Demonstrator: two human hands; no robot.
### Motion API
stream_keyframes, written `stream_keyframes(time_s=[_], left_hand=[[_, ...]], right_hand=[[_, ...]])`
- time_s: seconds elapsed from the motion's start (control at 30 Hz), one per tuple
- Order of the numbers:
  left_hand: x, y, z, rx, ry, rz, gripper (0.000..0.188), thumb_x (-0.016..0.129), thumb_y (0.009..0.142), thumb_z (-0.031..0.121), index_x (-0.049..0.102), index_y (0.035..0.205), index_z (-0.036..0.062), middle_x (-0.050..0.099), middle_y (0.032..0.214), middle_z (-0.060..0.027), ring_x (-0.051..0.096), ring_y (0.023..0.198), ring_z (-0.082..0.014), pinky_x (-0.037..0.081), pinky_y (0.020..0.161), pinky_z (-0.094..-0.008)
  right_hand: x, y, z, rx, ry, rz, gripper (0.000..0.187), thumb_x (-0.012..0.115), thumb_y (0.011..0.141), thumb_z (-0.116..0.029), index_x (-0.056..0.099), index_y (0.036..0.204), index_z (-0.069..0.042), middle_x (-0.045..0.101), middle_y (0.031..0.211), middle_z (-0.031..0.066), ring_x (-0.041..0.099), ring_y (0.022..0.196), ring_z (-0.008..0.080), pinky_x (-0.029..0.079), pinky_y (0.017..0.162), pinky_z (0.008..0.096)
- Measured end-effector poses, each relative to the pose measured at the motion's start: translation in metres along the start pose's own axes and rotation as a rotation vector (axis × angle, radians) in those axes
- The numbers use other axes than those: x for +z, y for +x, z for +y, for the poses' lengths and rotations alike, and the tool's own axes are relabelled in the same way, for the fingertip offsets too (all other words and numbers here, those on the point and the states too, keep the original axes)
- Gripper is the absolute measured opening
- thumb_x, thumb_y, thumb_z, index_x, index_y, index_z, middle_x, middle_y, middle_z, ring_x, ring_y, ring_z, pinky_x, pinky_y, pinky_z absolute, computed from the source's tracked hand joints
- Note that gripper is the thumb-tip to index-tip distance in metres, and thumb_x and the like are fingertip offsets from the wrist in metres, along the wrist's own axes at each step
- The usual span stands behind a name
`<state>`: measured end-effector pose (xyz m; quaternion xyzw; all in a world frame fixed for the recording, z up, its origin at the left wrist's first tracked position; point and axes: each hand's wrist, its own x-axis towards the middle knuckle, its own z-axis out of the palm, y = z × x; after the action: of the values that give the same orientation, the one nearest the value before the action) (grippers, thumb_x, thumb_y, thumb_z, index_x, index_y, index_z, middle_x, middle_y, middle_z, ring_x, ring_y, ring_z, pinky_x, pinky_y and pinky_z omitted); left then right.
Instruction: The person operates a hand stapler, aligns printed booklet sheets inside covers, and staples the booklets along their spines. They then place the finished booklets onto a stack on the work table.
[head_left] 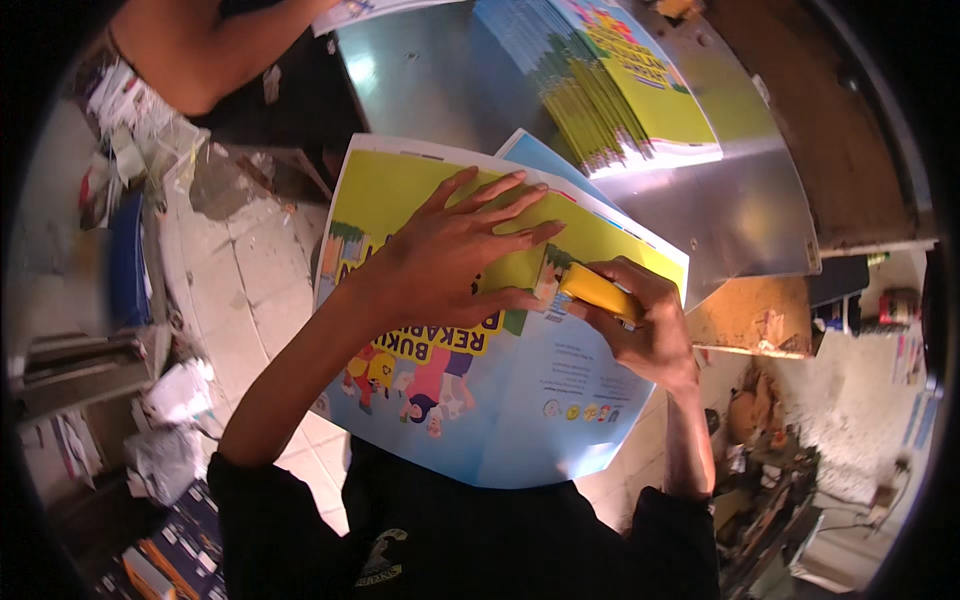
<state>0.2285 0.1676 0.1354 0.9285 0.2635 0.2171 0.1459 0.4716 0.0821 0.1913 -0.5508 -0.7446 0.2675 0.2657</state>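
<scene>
A printed cover sheet (545, 400) in yellow-green and blue, with cartoon figures, lies spread open in front of my body, upside down to me. My left hand (440, 250) rests across its upper middle, fingers spread and pressed down on the paper. In my right hand (650, 325) is a yellow stapler (600, 291), gripped with the fingers curled round it. The stapler's front end sits at the middle of the sheet, close to my left fingertips. Another blue-edged sheet (530, 150) sticks out behind the cover's far edge.
A stack of matching booklets (640, 90) stands on the shiny metal tabletop (750, 215) beyond. At the far left a co-worker's bare arm (215, 50) reaches over the table. Scrap paper (140, 110) lies left, a wooden ledge (755, 318) right, tiled floor (225, 290) below.
</scene>
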Motion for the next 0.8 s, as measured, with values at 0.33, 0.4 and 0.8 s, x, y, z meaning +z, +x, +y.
stream_keyframes(time_s=[0.33, 0.4, 0.8], left_hand=[[0.022, -0.016, -0.006, -0.061, -0.042, 0.135, 0.074, 0.061, 0.085, 0.07, 0.054, 0.146, 0.0288, 0.039, 0.16, -0.0113, 0.029, 0.151, -0.031, 0.013, 0.126, -0.053], [0.023, -0.014, -0.008, -0.075, -0.058, 0.113, 0.072, 0.06, 0.086, 0.07, 0.055, 0.145, 0.0286, 0.039, 0.16, -0.0106, 0.03, 0.151, -0.0314, 0.013, 0.126, -0.0528], [0.007, -0.009, 0.015, -0.265, -0.457, 0.243, 0.061, 0.074, 0.092, 0.034, 0.055, 0.141, 0.0039, 0.057, 0.142, -0.0189, 0.052, 0.136, -0.0315, 0.041, 0.113, -0.0503]], right_hand=[[0.001, 0.021, 0.005, 0.364, 0.324, -0.138, 0.033, 0.079, 0.087, -0.007, 0.069, 0.116, 0.004, 0.072, 0.099, 0.0121, 0.07, 0.086, 0.0181, 0.056, 0.067, 0.0283], [-0.003, 0.018, 0.007, 0.475, 0.489, -0.124, 0.041, 0.068, 0.099, -0.023, 0.062, 0.127, 0.006, 0.07, 0.103, 0.0138, 0.07, 0.087, 0.0181, 0.057, 0.059, 0.0283], [0.004, 0.003, -0.02, 0.483, 0.964, 0.06, 0.052, 0.047, 0.107, -0.032, 0.045, 0.142, 0.007, 0.063, 0.12, 0.0213, 0.067, 0.1, 0.0229, 0.06, 0.075, 0.0339]])
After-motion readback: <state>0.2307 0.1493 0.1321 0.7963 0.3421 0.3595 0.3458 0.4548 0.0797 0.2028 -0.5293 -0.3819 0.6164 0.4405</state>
